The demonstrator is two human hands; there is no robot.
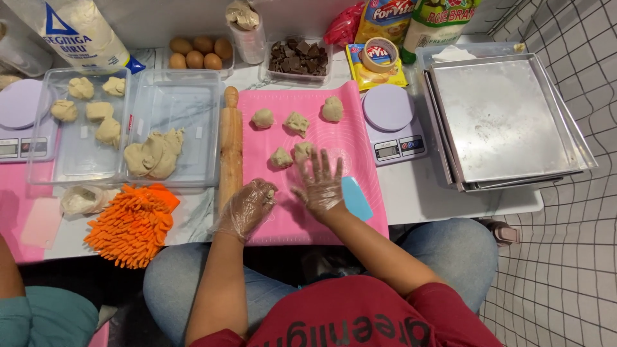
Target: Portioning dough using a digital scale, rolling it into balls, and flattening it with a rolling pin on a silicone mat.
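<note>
Both my hands wear clear plastic gloves over a pink silicone mat [360,148]. My left hand [249,207] is curled around a small piece of beige dough at the mat's near left. My right hand [319,183] is flat with fingers spread, pressing on the mat just below a dough ball [303,151]. Several more dough pieces [297,122] lie farther up the mat. A wooden rolling pin [231,144] lies along the mat's left edge.
Two clear trays [177,103] at the left hold dough lumps [154,155]. An orange mitt [134,222], a blue scraper [355,198], a purple scale [391,122], stacked metal baking trays [504,122], eggs [199,51], chocolate chunks [297,56] and a flour bag [83,32] surround the mat.
</note>
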